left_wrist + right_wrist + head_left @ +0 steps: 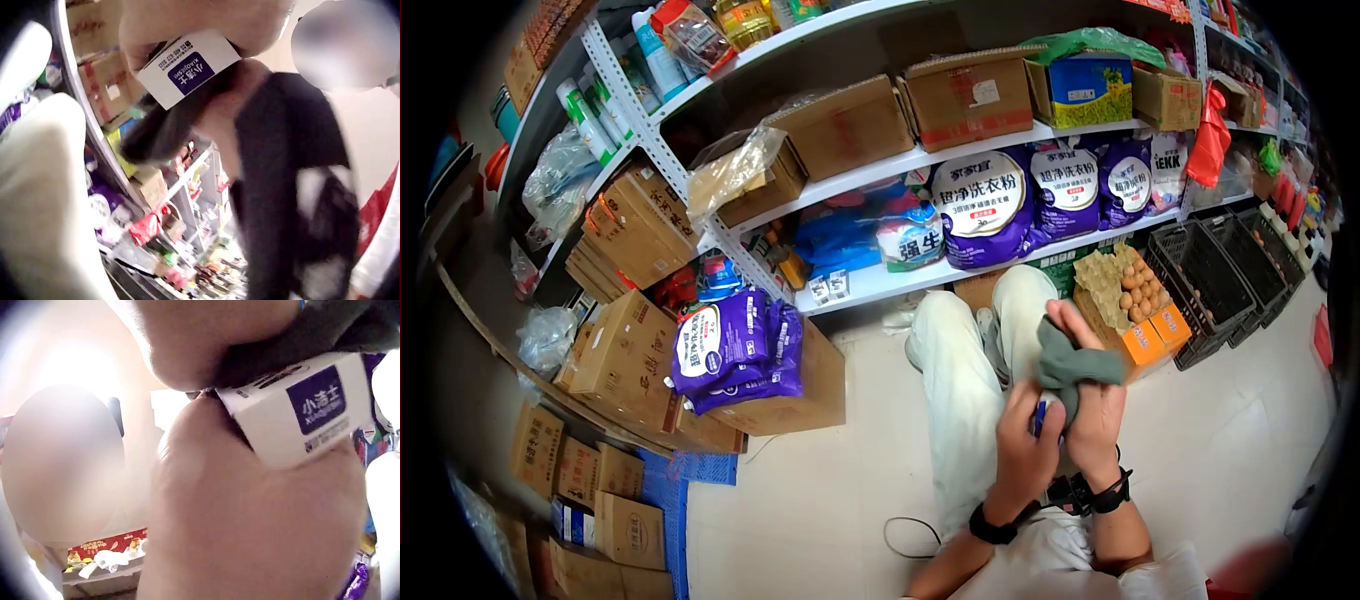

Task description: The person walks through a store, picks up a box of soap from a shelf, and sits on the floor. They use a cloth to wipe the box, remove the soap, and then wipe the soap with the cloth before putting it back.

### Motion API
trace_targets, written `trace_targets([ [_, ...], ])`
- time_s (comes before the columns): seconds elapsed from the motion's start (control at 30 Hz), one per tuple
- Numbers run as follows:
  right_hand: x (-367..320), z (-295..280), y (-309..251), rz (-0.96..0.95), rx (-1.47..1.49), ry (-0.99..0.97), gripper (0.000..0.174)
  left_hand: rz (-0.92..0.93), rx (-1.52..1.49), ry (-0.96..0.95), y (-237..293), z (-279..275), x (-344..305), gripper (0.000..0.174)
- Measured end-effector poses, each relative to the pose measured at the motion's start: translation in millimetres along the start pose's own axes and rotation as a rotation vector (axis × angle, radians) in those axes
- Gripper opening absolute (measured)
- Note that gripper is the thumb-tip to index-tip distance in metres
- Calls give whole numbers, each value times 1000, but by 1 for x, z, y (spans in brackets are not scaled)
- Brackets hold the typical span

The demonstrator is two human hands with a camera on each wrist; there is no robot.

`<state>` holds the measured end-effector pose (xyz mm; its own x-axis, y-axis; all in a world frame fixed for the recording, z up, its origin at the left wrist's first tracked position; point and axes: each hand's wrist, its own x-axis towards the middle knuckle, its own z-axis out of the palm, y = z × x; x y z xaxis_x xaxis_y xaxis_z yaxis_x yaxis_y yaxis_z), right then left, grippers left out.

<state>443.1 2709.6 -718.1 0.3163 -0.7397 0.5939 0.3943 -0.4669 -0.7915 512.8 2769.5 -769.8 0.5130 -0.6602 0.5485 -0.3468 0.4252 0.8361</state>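
Note:
My left hand [1027, 440] curls round a small white and blue box [1041, 415], low against the other hand. The box [190, 70] shows a blue label in the left wrist view, and the box [306, 409] is tilted beside a palm in the right wrist view. My right hand [1096, 415] is turned palm up, its visible fingers fairly straight. Across that palm and its fingers lies a grey-green cloth [1072, 368], touching the box. Dark cloth [159, 134] hangs below the box in the left wrist view. The right thumb is hidden.
Shelves [870, 292] with purple detergent bags [985, 208] and cardboard boxes [965, 100] stand ahead. An egg carton box [1145, 343] and black crates [1200, 290] are at the right. Purple bags [725, 350] lie on a carton at the left. A cable [912, 520] lies on the floor.

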Motion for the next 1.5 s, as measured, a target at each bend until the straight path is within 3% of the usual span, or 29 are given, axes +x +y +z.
trace_targets([
  [0.07,-3,-4,5,-46,-89,-50,60,-54,-45,-62,8,-3,23,38],
  [0.27,-10,-18,13,-67,-237,142,48,-164,-95,-181,24,14,54,39],
  [0.37,-15,-29,12,-125,-351,154,48,-258,-436,-169,17,29,52,38],
  [0.4,-16,-32,12,-164,-399,141,49,-367,-421,-211,21,26,52,39],
  [0.5,-14,-37,18,-263,-449,122,48,-220,-431,-254,23,21,57,50],
  [0.57,-19,-36,-2,-126,-470,63,48,-586,-834,-238,20,16,53,55],
  [0.63,-18,-39,-8,-33,-407,99,47,-830,-1208,-155,19,13,49,54],
  [0.7,-17,-54,-17,38,-374,79,46,-892,-1279,-57,21,10,42,56],
  [0.77,-14,-67,-32,-80,-549,233,43,-746,-1474,-199,-1,4,30,55],
  [0.87,-15,-95,-48,-110,-699,389,41,-738,-1157,-101,19,0,28,57],
  [1.0,-19,-123,-70,-132,-902,427,37,-729,-929,-206,28,-6,28,58],
  [1.1,-20,-139,-73,-104,-933,544,34,-817,-871,-255,35,-6,30,57],
  [1.17,-24,-152,-73,-58,-854,579,31,-789,-899,-285,31,-3,29,52],
  [1.37,-21,-179,-60,-45,-1073,656,24,-712,-810,-248,30,6,25,45],
  [1.4,-21,-179,-59,51,-1003,685,24,-717,-788,-267,30,6,26,46],
  [1.5,-15,-177,-55,15,-1108,596,25,-797,-790,-331,27,1,26,48],
])
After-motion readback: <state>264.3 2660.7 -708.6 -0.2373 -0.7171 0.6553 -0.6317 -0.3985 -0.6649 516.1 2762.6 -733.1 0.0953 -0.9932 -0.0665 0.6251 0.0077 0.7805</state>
